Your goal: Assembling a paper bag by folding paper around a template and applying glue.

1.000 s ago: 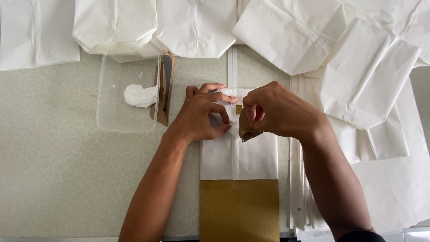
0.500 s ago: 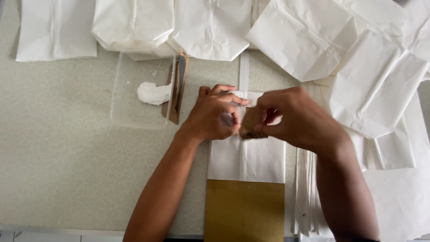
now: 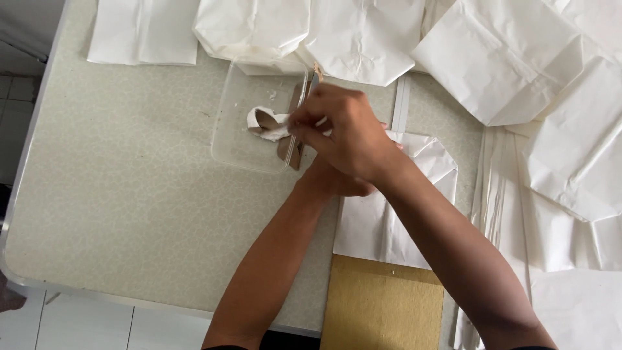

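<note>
The right hand (image 3: 343, 129) reaches over the clear tray's (image 3: 236, 139) right rim, fingers pinched on a small brown scraper (image 3: 262, 120) in white paste; the left hand (image 3: 337, 181), mostly hidden beneath, presses the white paper bag (image 3: 389, 220), grip unclear; bare worktop (image 3: 116, 194) lies open to the left.

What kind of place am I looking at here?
Probably a small handwork table for making paper bags. Folded white paper bags lie across the speckled tabletop, a clear tray holds white paste, and the right hand reaches over it holding a small spreader.
</note>
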